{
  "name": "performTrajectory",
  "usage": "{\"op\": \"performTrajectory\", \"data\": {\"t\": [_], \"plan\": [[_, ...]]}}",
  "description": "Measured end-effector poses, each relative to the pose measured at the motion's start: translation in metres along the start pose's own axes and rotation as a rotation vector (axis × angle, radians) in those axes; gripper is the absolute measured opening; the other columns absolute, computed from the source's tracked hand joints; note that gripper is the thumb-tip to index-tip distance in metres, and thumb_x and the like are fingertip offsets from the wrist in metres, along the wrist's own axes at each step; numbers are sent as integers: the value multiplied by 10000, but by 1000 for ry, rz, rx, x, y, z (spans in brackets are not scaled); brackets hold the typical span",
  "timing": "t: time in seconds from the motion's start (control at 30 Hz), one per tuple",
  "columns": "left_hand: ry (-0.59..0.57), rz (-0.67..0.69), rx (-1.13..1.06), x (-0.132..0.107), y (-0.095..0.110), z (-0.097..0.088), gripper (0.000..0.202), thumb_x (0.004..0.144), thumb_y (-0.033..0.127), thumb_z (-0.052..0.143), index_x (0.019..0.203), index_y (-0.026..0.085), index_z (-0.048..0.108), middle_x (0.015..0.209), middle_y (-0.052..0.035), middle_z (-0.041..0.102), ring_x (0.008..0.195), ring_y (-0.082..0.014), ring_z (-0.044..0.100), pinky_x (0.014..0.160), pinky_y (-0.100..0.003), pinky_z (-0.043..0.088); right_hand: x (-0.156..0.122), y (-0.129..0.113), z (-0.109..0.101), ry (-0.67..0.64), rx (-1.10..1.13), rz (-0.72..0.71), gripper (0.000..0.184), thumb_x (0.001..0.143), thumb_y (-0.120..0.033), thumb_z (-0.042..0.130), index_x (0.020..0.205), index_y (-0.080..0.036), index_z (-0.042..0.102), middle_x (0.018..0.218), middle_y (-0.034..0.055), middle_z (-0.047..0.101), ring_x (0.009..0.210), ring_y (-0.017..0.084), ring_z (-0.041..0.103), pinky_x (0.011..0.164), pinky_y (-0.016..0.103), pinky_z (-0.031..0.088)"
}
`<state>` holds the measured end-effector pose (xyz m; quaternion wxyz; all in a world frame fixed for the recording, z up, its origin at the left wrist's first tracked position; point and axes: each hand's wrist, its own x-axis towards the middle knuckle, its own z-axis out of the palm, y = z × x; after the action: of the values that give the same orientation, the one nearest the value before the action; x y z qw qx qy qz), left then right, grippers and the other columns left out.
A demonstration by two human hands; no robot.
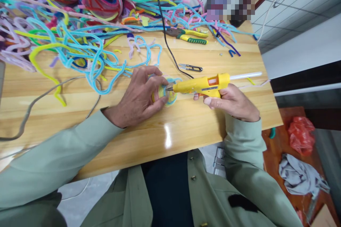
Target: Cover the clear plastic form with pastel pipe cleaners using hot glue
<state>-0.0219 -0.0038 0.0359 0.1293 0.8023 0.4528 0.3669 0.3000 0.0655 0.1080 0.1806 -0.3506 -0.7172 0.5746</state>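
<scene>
- Pipe-cleaner piece: within the left hand, pinched between thumb and fingers; probably light, soft and easily squashed, best held gently by its sides, away from the nozzle.
- Glue gun: right hand grasps its handle; looks stiff, light, likely hot-tipped, so grip the handle only.

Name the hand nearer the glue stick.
Right: the right hand grips the glue gun, close by the glue stick; the left hand is farther off, by the nozzle.
</scene>
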Motion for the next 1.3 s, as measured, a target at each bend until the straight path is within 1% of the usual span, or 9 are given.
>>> {"op": "performTrajectory", "data": {"t": [0.13,0.3,0.37,0.57,0.67,0.73,0.8,0.97,1.3], "plan": [[-7,-18,2,1,1,0,287,1147,483,504,1395,352,568,1438,-120,613,1361,-349,587,1161,-724,527,-3,4,1,53,48,-26,273,968,-529,883,1159,-338,844,1060,42,842,806,216,701,540,305,476],[17,-2,-5,2,0,0,301,1161,507,491,1395,337,573,1413,-120,614,1334,-347,595,1143,-710,545,-4,6,0,36,-1,-38,211,976,-489,891,1114,-332,865,1051,36,837,794,207,688,569,314,495],[29,11,-10,2,-1,1,298,1158,516,509,1393,345,578,1393,-120,625,1322,-351,606,1127,-697,558,-2,5,0,29,-21,-53,228,976,-490,893,1130,-324,869,1071,36,841,828,211,707,594,312,520],[85,72,-5,2,-2,3,287,1152,449,555,1410,324,573,1360,-134,632,1284,-361,642,1086,-651,578,-1,3,0,12,-103,-99,298,1021,-541,829,1157,-278,864,1118,48,861,976,240,782,770,346,631],[95,73,-13,2,-1,3,294,1144,451,577,1405,315,574,1353,-128,645,1276,-365,654,1099,-648,572,-1,4,2,25,-114,-125,289,1026,-537,827,1185,-298,860,1127,36,872,1064,261,810,912,391,663],[85,50,-37,3,-1,3,287,1137,465,581,1386,323,590,1369,-126,657,1293,-378,654,1123,-653,552,-2,5,3,33,-114,-146,262,1023,-518,838,1188,-316,863,1135,22,875,1086,261,818,961,396,659],[64,29,-49,3,0,2,278,1138,470,568,1375,329,597,1385,-126,664,1315,-383,646,1142,-650,536,-1,5,3,29,-128,-157,237,1028,-502,837,1174,-319,871,1155,18,877,1086,255,820,961,385,656],[40,49,-18,3,0,-1,284,1154,462,553,1388,304,572,1395,-134,647,1319,-364,624,1152,-632,532,0,2,2,15,-179,-169,231,1050,-504,800,1131,-307,890,1158,28,882,1068,257,823,926,382,665],[37,50,-9,2,1,-1,267,1161,436,551,1402,321,565,1399,-138,634,1335,-369,618,1148,-681,552,0,0,3,15,-203,-160,282,1042,-550,801,1117,-295,893,1162,33,884,1048,250,825,928,371,669]]}}
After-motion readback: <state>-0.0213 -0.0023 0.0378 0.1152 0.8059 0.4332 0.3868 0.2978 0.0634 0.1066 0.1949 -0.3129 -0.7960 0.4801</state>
